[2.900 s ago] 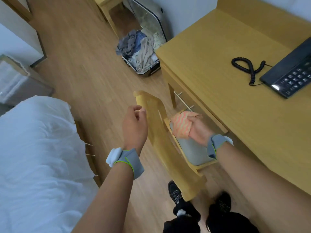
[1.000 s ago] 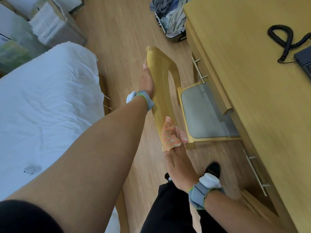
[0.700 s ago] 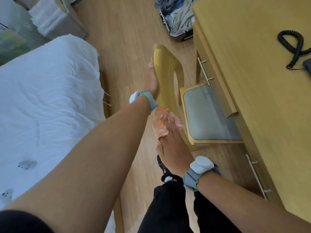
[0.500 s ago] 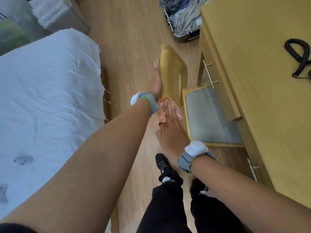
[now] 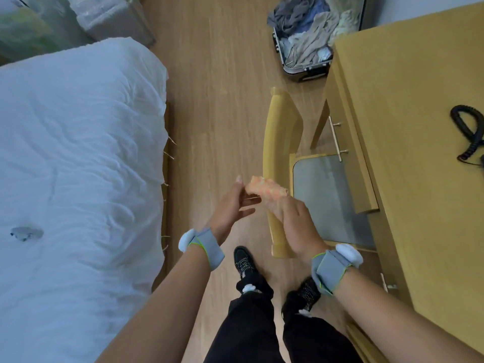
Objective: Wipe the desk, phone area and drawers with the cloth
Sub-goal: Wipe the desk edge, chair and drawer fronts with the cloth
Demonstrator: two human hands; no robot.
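Right hand [image 5: 293, 221] grips the cloth [image 5: 264, 188] beside the chair back [image 5: 277, 153], open left hand [image 5: 231, 205] touching it, probably to refold.

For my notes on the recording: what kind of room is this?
Probably a hotel bedroom: a white-sheeted bed, an open suitcase of clothes on the floor, and a light wooden desk with a black coiled phone cord.

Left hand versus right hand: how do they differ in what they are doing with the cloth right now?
The right hand is closed around the orange cloth, gripping its near end; the left hand is open, fingers spread, only its fingertips at the cloth's far end. The right hand shows its back, in front of the chair back; the left shows its palm side, over bare floor. Both wear grey wristbands.
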